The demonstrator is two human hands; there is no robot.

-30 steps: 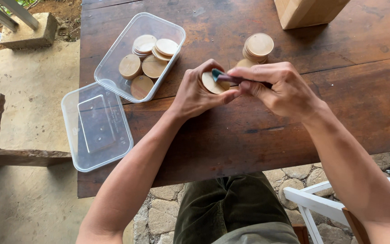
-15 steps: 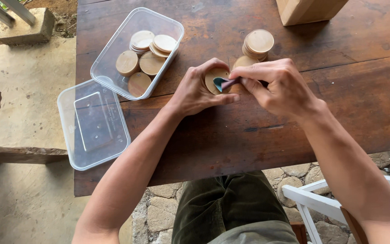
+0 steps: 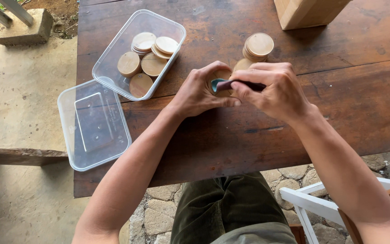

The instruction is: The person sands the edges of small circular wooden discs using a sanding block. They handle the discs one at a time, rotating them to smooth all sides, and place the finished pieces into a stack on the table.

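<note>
Nearest me, my knees in dark green trousers (image 3: 231,212) sit under the edge of the dark wooden table (image 3: 258,140), with a white chair frame (image 3: 312,203) to the right of them over a stone floor. Both my forearms reach up from there and meet over the table's middle.

My left hand (image 3: 199,92) is curled around a small round wooden disc (image 3: 224,74), fingers wrapped over its top edge and thumb stretched toward the right. My right hand (image 3: 278,90) comes in from the other side, fingers pinched tight on a dark-handled tool (image 3: 240,85) whose teal tip touches the disc.

Left of my left hand, a clear plastic lid (image 3: 93,126) lies flat, overhanging the table's edge. Just beyond the lid stands a clear plastic tub (image 3: 113,58) with more wooden discs (image 3: 147,56) in it. Beyond my right hand is a short stack of discs (image 3: 258,46), and past that a pale wooden block (image 3: 308,12). Off the table's far left corner, a concrete block (image 3: 21,28) rests on bare ground.
</note>
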